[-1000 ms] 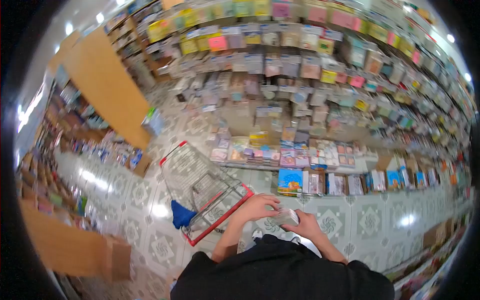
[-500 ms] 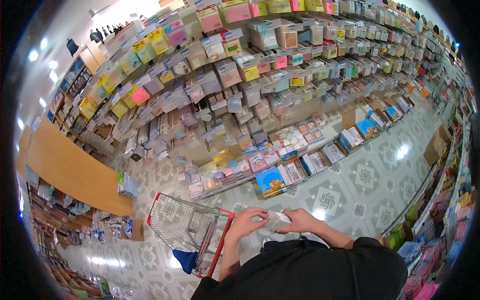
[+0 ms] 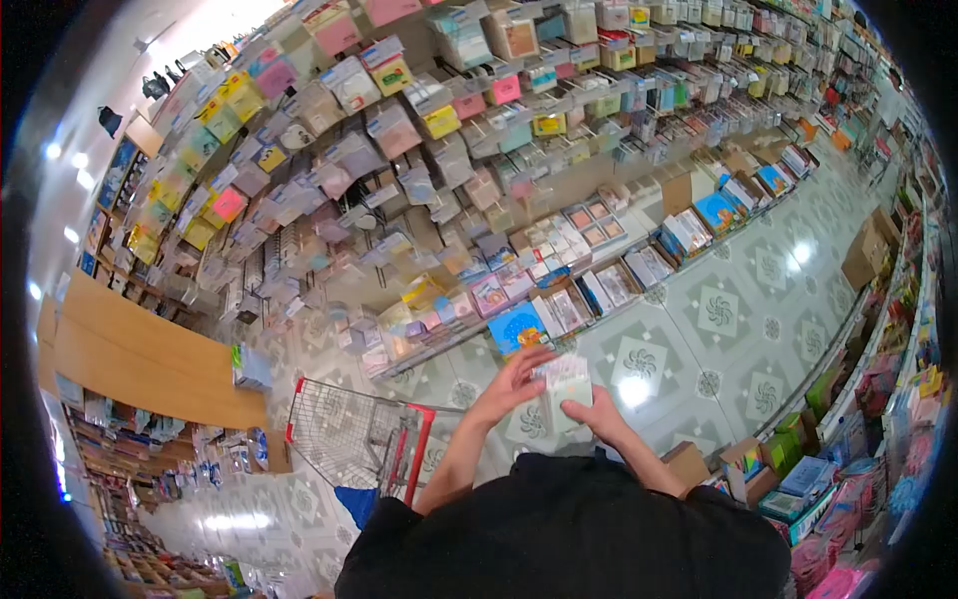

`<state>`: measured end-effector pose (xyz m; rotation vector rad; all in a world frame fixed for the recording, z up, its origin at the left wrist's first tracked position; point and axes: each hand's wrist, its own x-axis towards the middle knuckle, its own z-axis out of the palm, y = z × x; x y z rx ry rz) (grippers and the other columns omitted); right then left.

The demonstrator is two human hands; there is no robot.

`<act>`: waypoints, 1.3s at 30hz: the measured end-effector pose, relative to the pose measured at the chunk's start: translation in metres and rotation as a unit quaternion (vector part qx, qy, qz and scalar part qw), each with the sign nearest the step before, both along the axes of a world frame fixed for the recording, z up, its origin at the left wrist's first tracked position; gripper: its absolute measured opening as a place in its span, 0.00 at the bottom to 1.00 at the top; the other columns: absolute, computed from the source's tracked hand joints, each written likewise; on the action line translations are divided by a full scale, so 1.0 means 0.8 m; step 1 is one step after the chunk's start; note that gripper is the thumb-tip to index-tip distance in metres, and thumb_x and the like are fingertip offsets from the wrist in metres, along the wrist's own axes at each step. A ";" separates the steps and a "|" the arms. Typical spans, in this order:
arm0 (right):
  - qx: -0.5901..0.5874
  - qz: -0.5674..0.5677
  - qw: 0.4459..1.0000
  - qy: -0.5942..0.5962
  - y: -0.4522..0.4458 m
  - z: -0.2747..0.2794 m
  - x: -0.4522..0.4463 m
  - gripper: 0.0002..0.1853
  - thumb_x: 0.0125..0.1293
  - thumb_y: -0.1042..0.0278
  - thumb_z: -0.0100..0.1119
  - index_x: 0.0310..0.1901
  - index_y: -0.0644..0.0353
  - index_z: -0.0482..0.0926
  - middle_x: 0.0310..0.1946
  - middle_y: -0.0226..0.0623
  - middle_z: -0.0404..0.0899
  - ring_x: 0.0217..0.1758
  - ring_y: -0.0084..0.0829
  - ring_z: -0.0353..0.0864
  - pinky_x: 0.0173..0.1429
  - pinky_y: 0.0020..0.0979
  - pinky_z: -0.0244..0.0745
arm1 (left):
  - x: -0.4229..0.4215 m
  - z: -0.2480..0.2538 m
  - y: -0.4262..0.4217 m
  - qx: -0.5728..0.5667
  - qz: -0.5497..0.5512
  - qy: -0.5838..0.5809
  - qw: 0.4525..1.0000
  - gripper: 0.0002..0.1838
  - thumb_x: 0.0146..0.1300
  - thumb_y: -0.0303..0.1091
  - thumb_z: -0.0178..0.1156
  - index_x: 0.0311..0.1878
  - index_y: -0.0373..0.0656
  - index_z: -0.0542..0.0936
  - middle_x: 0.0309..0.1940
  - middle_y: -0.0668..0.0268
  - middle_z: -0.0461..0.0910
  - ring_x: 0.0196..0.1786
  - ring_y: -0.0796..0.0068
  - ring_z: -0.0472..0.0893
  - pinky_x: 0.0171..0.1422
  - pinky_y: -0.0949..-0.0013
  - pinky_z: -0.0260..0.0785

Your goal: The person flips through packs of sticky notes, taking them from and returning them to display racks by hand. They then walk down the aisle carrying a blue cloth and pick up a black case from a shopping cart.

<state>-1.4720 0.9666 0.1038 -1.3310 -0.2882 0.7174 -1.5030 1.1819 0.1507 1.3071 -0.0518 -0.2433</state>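
Head view: across the frame, from ten to two o'clock, hanging goods (image 3: pixel 394 130) are spread. At seven o'clock from the centre, a cart (image 3: pixel 420 439) is parked, and at four o'clock, close in, a blue box (image 3: pixel 515 325) is shown. The pale pack (image 3: pixel 569 391) is gripped by the right hand (image 3: pixel 599 411), thumb laid over its face, at ten to eleven o'clock from that hand. The left hand (image 3: pixel 514 384) is set by the pack's nine o'clock side, fingers bent; whether anything is pinched there cannot be told. Steadiness seems best given by the right hand, with thumb pressure kept light so the pack is not creased, and the left fingertips applied gently at its edge.
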 end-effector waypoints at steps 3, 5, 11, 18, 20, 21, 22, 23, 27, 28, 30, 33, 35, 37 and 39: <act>0.098 0.005 0.990 0.102 -0.022 0.008 0.027 0.26 0.67 0.55 0.62 0.59 0.65 0.74 0.48 0.34 0.80 0.46 0.24 0.79 0.49 0.30 0.77 | 0.032 -0.004 -0.051 -0.121 0.014 0.003 0.992 0.38 0.62 0.39 0.65 0.72 0.42 0.58 0.69 0.60 0.64 0.72 0.66 0.62 0.74 0.61 0.54; 0.102 0.033 0.987 0.118 -0.039 0.003 0.059 0.31 0.65 0.51 0.63 0.62 0.64 0.70 0.49 0.36 0.79 0.48 0.26 0.79 0.50 0.31 0.77 | 0.050 -0.016 -0.079 -0.167 0.033 0.056 0.984 0.41 0.61 0.42 0.66 0.73 0.43 0.56 0.68 0.60 0.65 0.71 0.64 0.63 0.74 0.58 0.55; 0.146 0.020 0.973 0.176 -0.071 0.060 0.123 0.25 0.73 0.47 0.49 0.57 0.63 0.72 0.41 0.37 0.81 0.37 0.30 0.83 0.36 0.34 0.82 | 0.114 -0.043 -0.102 -0.082 0.127 0.128 0.980 0.33 0.63 0.38 0.64 0.68 0.40 0.61 0.58 0.59 0.74 0.57 0.66 0.77 0.59 0.60 0.73; 0.192 -0.008 0.969 0.155 -0.082 0.081 0.150 0.28 0.75 0.45 0.42 0.59 0.64 0.70 0.43 0.41 0.83 0.38 0.36 0.86 0.36 0.28 0.82 | 0.140 0.026 -0.141 -0.141 0.290 0.014 0.947 0.21 0.67 0.36 0.58 0.60 0.36 0.72 0.54 0.58 0.79 0.53 0.65 0.81 0.58 0.61 0.74; 0.205 -0.025 0.964 0.168 -0.086 0.084 0.151 0.28 0.75 0.45 0.41 0.59 0.63 0.70 0.43 0.40 0.83 0.39 0.34 0.86 0.36 0.26 0.81 | 0.138 0.032 -0.144 -0.183 0.305 0.010 0.935 0.22 0.68 0.35 0.58 0.61 0.36 0.70 0.53 0.60 0.78 0.54 0.67 0.81 0.57 0.64 0.74; 0.205 -0.024 0.964 0.168 -0.087 0.082 0.152 0.28 0.75 0.45 0.41 0.59 0.63 0.70 0.43 0.40 0.83 0.39 0.34 0.86 0.36 0.26 0.81 | 0.138 0.031 -0.148 -0.183 0.306 0.010 0.934 0.22 0.68 0.35 0.58 0.61 0.36 0.70 0.53 0.60 0.78 0.54 0.67 0.81 0.57 0.64 0.74; 0.203 -0.035 0.965 0.163 -0.088 0.077 0.152 0.28 0.75 0.45 0.42 0.60 0.63 0.70 0.44 0.41 0.83 0.40 0.34 0.86 0.36 0.25 0.81 | 0.139 0.029 -0.153 -0.175 0.313 0.000 0.934 0.22 0.69 0.37 0.57 0.62 0.37 0.69 0.53 0.60 0.78 0.54 0.67 0.80 0.57 0.64 0.74; 0.201 -0.045 0.965 0.160 -0.088 0.074 0.149 0.27 0.75 0.45 0.42 0.60 0.63 0.70 0.45 0.41 0.83 0.40 0.34 0.86 0.37 0.25 0.82 | 0.136 0.027 -0.155 -0.167 0.321 -0.008 0.932 0.21 0.71 0.38 0.56 0.62 0.37 0.69 0.53 0.60 0.78 0.54 0.67 0.80 0.58 0.65 0.74; 0.212 -0.070 0.959 0.172 -0.082 0.071 0.137 0.26 0.75 0.47 0.43 0.59 0.63 0.70 0.45 0.41 0.83 0.42 0.35 0.86 0.37 0.24 0.82 | 0.130 0.018 -0.151 -0.183 0.302 -0.013 0.936 0.22 0.73 0.42 0.53 0.62 0.37 0.69 0.55 0.59 0.78 0.55 0.65 0.80 0.58 0.63 0.74; 0.222 -0.090 0.954 0.179 -0.079 0.071 0.133 0.25 0.75 0.48 0.44 0.59 0.63 0.70 0.45 0.41 0.83 0.42 0.35 0.86 0.37 0.26 0.82 | 0.128 0.018 -0.148 -0.243 0.292 0.006 0.925 0.23 0.73 0.43 0.53 0.63 0.37 0.69 0.55 0.58 0.77 0.56 0.64 0.80 0.58 0.63 0.74; 0.233 -0.108 0.949 0.185 -0.072 0.070 0.127 0.25 0.75 0.49 0.45 0.59 0.63 0.70 0.45 0.41 0.83 0.41 0.35 0.86 0.37 0.27 0.82 | 0.123 0.025 -0.144 -0.300 0.281 0.023 0.911 0.23 0.73 0.43 0.52 0.63 0.37 0.68 0.56 0.57 0.77 0.56 0.64 0.80 0.59 0.62 0.74; 0.226 -0.136 0.946 0.190 -0.069 0.066 0.117 0.24 0.75 0.49 0.45 0.57 0.64 0.71 0.44 0.42 0.83 0.42 0.36 0.86 0.37 0.29 0.82 | 0.103 0.031 -0.144 -0.365 0.276 0.046 0.888 0.23 0.72 0.39 0.54 0.64 0.36 0.68 0.57 0.56 0.76 0.57 0.62 0.79 0.59 0.60 0.74; 0.210 -0.124 0.951 0.190 -0.066 0.057 0.111 0.24 0.75 0.48 0.46 0.58 0.62 0.72 0.45 0.39 0.83 0.44 0.36 0.86 0.35 0.26 0.81 | 0.097 0.004 -0.133 -0.302 0.270 0.057 0.912 0.22 0.69 0.34 0.56 0.62 0.35 0.69 0.56 0.56 0.77 0.57 0.63 0.79 0.60 0.58 0.74; 0.175 -0.136 0.957 0.188 -0.063 0.056 0.099 0.24 0.74 0.47 0.47 0.57 0.59 0.73 0.45 0.37 0.83 0.43 0.35 0.86 0.37 0.27 0.80 | 0.092 -0.018 -0.128 -0.264 0.277 0.094 0.919 0.19 0.67 0.30 0.55 0.60 0.34 0.71 0.55 0.56 0.78 0.54 0.62 0.80 0.60 0.58 0.75; 0.135 -0.163 0.960 0.182 -0.057 0.052 0.091 0.25 0.73 0.46 0.48 0.56 0.61 0.73 0.44 0.38 0.83 0.42 0.35 0.86 0.34 0.29 0.79 | 0.091 -0.042 -0.119 -0.275 0.263 0.095 0.920 0.19 0.67 0.30 0.57 0.59 0.34 0.73 0.53 0.57 0.79 0.52 0.64 0.82 0.57 0.60 0.76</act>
